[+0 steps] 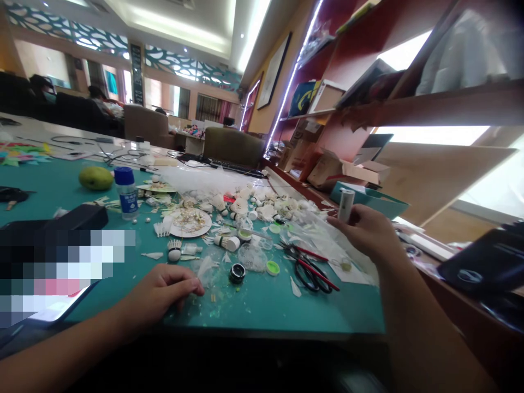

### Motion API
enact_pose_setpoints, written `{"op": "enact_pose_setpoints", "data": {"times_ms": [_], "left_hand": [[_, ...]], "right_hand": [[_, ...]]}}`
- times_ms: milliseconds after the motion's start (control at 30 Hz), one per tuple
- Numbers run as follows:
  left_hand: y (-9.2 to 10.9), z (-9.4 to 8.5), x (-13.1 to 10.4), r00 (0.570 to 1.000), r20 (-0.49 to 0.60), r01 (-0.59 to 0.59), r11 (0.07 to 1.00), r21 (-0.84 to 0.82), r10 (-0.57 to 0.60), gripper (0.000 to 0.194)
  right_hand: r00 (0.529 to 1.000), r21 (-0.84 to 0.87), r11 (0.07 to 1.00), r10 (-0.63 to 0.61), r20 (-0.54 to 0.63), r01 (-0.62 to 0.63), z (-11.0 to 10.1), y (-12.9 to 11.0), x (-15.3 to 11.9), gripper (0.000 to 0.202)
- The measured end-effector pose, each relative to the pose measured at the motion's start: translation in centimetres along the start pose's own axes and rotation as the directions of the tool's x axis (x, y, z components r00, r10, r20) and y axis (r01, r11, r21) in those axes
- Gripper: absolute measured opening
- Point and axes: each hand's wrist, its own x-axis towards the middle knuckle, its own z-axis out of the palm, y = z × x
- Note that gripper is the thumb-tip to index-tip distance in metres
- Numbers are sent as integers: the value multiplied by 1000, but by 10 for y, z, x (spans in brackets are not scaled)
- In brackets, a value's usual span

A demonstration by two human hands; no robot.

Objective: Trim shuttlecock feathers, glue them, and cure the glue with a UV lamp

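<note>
My left hand point(170, 289) rests near the front of the green table point(254, 308), fingers curled and thumb against them. A whitish feather point(207, 270) lies just beyond its fingertips; whether they pinch anything is hidden. Raised over the right side of the table, my right hand point(370, 232) is closed around a small white cylinder point(346, 203) that stands upright in it. Between the hands are a shuttlecock point(174, 250), a black round jar point(237, 273), a green-filled lid point(272, 267), and black-handled scissors point(309, 273) beside red-handled tools point(321, 274).
A white paper plate point(190, 222) carries gold bits, with several shuttlecocks point(239, 206) heaped behind it. Left of these stand a blue-capped glue bottle point(127, 194) and a green mango point(95, 178). A partly pixelated phone point(69, 300) is at left; shelves point(323, 120) rise at right.
</note>
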Motion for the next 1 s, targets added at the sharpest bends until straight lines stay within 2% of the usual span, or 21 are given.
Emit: {"op": "enact_pose_setpoints", "data": {"times_ms": [33, 100, 167, 233, 333, 433, 533, 633, 700, 767, 833, 933, 1000], "left_hand": [[-1, 0, 0, 1000, -6, -1, 1000, -5, 1, 35], [-2, 0, 0, 1000, -23, -2, 1000, -14, 2, 34], [-3, 1, 0, 999, -42, -3, 1000, -23, 2, 34], [-4, 1, 1, 998, -66, -6, 999, -33, 4, 32], [-3, 2, 2, 994, -107, -18, 998, -56, 12, 28], [-2, 3, 3, 990, -140, -26, 996, -89, 13, 27], [-2, 6, 4, 984, -179, -20, 992, -121, -2, 32], [-1, 6, 4, 975, -222, -9, 993, -121, -18, 34], [0, 4, 3, 971, -239, -9, 996, -91, -13, 34], [2, 3, 3, 968, -251, -12, 998, -54, -2, 35], [3, 1, 3, 967, -255, -6, 999, -32, -2, 36], [4, 1, 3, 968, -251, 20, 1000, -21, -25, 35], [5, 1, 2, 968, -250, 32, 999, -12, -34, 36]], "right_hand": [[1000, 73, 997, -19, -14, 20, 0, -10, -4, 37], [996, 388, 918, -71, -49, 84, 6, -33, -15, 35], [990, 487, 862, -133, -56, 143, 16, -60, -30, 36], [955, 632, 724, -277, -102, 278, 29, -88, -47, 29], [835, 706, 500, -495, -242, 501, 45, -130, -73, 24], [751, 742, 381, -615, -243, 552, 61, -165, -88, 24], [712, 750, 299, -631, -309, 590, 79, -190, -90, 27], [684, 745, 214, -607, -405, 631, 98, -201, -89, 25], [685, 718, 224, -573, -449, 659, 108, -200, -91, 24], [701, 691, 276, -545, -459, 668, 116, -194, -95, 26], [730, 687, 343, -551, -405, 640, 120, -189, -100, 28], [814, 726, 451, -520, -260, 519, 124, -185, -106, 33], [854, 778, 449, -478, -205, 439, 128, -185, -109, 43]]}}
